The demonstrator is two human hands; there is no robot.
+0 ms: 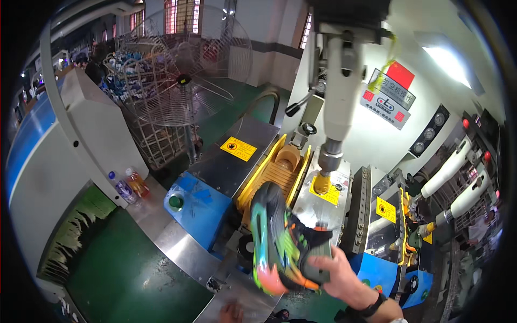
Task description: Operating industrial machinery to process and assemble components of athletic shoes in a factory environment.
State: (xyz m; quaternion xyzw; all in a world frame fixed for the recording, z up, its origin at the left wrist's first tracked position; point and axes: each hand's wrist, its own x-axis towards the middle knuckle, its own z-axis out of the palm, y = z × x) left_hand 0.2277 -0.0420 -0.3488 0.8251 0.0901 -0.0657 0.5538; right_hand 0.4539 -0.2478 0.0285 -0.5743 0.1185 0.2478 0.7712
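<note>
Within right hand, glossy curved shoe

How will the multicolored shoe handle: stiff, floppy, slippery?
Probably stiff: the right hand grips what looks like a solid grey block in the shoe's opening. Perhaps slippery along the sole edge, which looks glossy.

Factory floor, looks like footwear: shoe at a pressing-type machine with yellow warning labels, similar machine to the right, both with heavy white arms. Big caged fan, loaded racks behind, green floor, barred windows along the far wall.
</note>
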